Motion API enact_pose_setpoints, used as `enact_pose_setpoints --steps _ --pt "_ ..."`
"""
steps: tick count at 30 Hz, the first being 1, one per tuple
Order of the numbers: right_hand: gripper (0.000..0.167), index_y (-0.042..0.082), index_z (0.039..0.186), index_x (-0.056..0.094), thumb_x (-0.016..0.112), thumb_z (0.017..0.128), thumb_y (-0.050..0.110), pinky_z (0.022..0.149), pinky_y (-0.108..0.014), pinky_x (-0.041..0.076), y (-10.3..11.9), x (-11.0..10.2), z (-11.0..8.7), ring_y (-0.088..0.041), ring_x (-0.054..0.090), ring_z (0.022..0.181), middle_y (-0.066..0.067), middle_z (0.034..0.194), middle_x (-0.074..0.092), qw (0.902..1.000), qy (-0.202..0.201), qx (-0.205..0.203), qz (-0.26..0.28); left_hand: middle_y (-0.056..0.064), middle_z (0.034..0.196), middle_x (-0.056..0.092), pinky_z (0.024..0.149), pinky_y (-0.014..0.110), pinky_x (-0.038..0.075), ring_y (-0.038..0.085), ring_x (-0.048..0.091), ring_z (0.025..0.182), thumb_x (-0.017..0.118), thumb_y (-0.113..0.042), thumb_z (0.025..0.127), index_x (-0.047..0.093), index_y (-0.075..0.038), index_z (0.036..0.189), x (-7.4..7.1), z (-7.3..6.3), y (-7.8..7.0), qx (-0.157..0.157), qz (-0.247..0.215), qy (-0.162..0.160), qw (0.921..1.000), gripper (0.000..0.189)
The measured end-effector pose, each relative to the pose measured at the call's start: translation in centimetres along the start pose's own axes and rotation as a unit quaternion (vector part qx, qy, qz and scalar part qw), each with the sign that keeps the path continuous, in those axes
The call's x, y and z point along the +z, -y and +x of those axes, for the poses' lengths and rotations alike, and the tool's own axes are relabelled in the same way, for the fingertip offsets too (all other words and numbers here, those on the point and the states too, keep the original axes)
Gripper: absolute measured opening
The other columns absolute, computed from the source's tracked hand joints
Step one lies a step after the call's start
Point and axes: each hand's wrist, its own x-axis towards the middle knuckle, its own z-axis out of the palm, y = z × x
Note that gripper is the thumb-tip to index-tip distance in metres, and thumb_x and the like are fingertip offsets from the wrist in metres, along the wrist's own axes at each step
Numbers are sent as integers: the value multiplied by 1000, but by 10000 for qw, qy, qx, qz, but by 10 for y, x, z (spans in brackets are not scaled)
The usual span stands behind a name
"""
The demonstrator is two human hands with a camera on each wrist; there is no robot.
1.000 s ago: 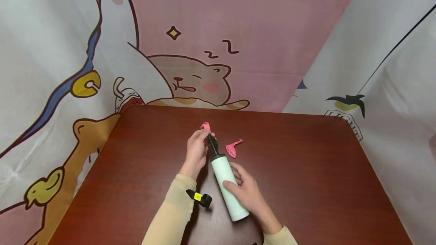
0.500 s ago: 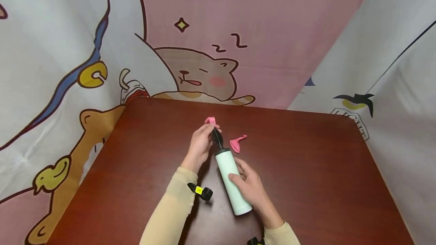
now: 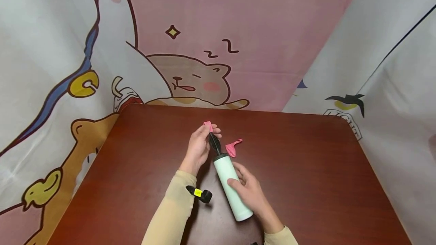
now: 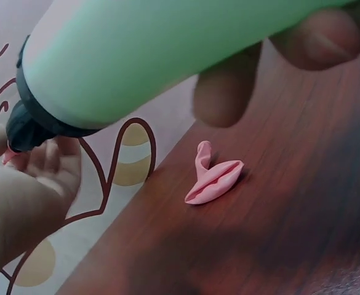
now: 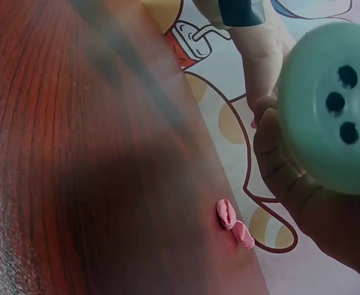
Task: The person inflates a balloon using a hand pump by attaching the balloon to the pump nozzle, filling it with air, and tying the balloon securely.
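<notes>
A pale green hand balloon pump [image 3: 225,179] with a black ribbed nozzle slants above the table, its wide end toward the person. My right hand [image 3: 251,192] grips the pump's body, thumb on top. At the nozzle tip, my left hand [image 3: 198,147] pinches a pink balloon [image 3: 208,125] against the black end; its fingers hide part of both. To the right of the nozzle a second, limp pink balloon [image 3: 232,149] lies on the table, also visible under the pump in the left wrist view. In the right wrist view the pump's end cap [image 5: 324,117] shows several round holes.
The dark red-brown wooden table [image 3: 306,177] extends around the hands. Behind it hangs a cartoon-printed cloth [image 3: 265,41]. A black wrist camera [image 3: 202,195] sticks out from the left sleeve, beside the pump.
The head view dips and returns. At the nozzle, the left hand's fingers spread more to the right behind the balloon. The pump shifts slightly right; the loose balloon stays on the table.
</notes>
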Motion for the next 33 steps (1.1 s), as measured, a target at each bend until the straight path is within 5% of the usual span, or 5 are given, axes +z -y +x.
enact_pose_setpoints --steps 6,13,20,26,33 --pt "53 -2 145 51 67 95 7 73 -28 58 1 2 0 -19 71 93 -28 135 63 9999 -48 -88 100 10 107 72 94 30 57 21 73 97 50 -20 110 57 3 131 -1 -5 3 134 -175 188 9996 32" --pt "52 -4 144 51 65 96 6 73 -29 59 0 2 -1 -19 71 89 -29 133 63 9993 -56 -133 336 18 120 73 111 52 47 28 74 108 47 -20 111 59 5 131 0 -11 6 137 -190 514 9984 34" --pt "52 -7 146 48 62 98 5 76 -29 59 1 -2 -2 -15 70 91 -31 134 62 9988 58 -159 458 18 118 73 100 38 57 26 75 100 45 -30 112 62 2 131 1 -13 5 -40 30 314 9995 41" --pt "53 -8 148 44 60 99 6 75 -30 60 -1 -3 -5 -15 70 90 -34 134 60 9980 236 -168 558 17 120 71 104 38 54 23 74 105 50 -25 110 60 -2 132 3 -12 5 151 4 61 9999 33" --pt "49 -7 145 49 61 99 4 76 -29 59 -1 -3 -5 -14 70 93 -31 132 63 9982 -68 -310 512 15 126 72 106 37 52 25 73 112 48 -20 111 60 0 134 5 -15 7 217 52 426 9988 33"
